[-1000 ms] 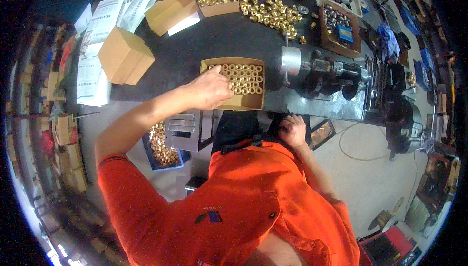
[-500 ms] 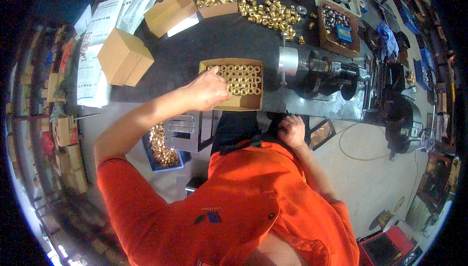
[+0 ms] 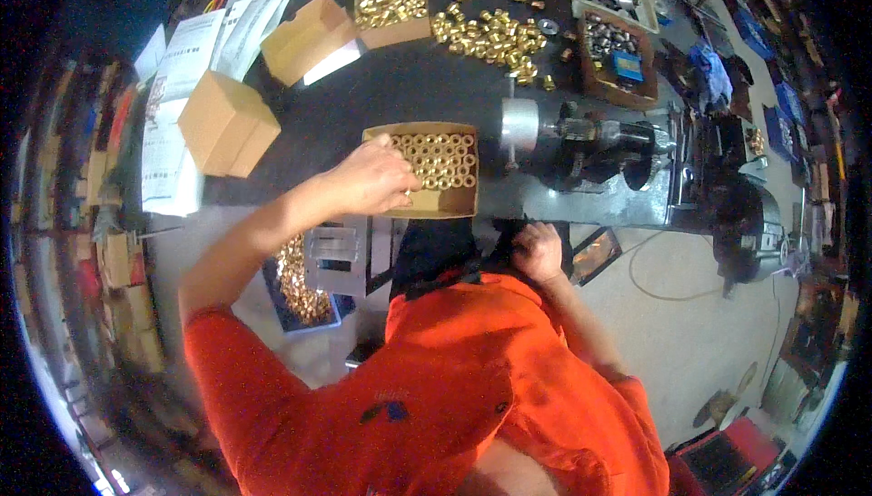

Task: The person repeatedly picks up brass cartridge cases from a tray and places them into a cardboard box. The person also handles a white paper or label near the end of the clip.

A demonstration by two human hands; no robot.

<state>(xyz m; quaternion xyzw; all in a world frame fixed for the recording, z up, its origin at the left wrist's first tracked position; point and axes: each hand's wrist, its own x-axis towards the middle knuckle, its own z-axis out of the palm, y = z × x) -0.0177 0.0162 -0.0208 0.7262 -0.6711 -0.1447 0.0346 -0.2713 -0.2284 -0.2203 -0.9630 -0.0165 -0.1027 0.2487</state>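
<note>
An open cardboard box (image 3: 466, 203) at the bench's front edge holds rows of brass fittings (image 3: 442, 153) standing on end, their round holes facing up. My left hand (image 3: 371, 178) reaches over the left side of this box with its fingers curled down beside the rows. What is between the fingertips, if anything, is too small to make out. My right hand (image 3: 538, 251) lies on my lap below the bench edge, its fingers curled in and nothing seen in them.
Loose brass fittings (image 3: 495, 39) lie behind, beside a filled box (image 3: 396, 33). Two cardboard boxes, one open (image 3: 309, 39) and one closed-looking (image 3: 227, 124), stand left near newspaper (image 3: 173, 164). A machine with a metal cylinder (image 3: 520, 125) is to the right. Below left sits a blue bin (image 3: 304, 322).
My left hand has shifted slightly left and down along the box, uncovering more of the rows. The whole view has moved a little; my right hand stays on my lap.
</note>
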